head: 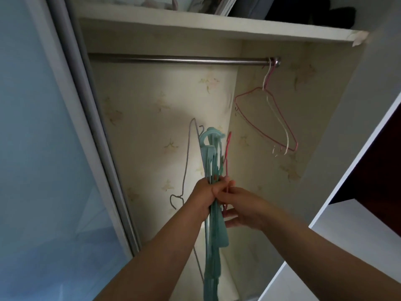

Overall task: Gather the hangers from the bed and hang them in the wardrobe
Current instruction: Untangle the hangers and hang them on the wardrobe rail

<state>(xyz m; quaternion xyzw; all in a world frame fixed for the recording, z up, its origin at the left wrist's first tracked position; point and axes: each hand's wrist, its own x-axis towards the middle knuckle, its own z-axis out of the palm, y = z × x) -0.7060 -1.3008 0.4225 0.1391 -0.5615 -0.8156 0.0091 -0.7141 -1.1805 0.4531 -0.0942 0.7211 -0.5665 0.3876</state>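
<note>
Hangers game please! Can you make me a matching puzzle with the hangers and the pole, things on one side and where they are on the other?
Things:
1. teal hangers
2. pink hanger
3. pole
4. grey wire hanger

Places:
A. under the shelf, across the wardrobe
B. hooked at the pole's right end
C. gripped in the left hand
D. left of the held bunch

Pairs: 1-C, 2-B, 3-A, 4-D

Above the grip: steel rod (178,60) under a white shelf (195,27). Behind it, cream floral wallpaper (152,101), lit in a patch. Left, frosted blue sliding door (32,127). Right, white panel (368,105).
</note>
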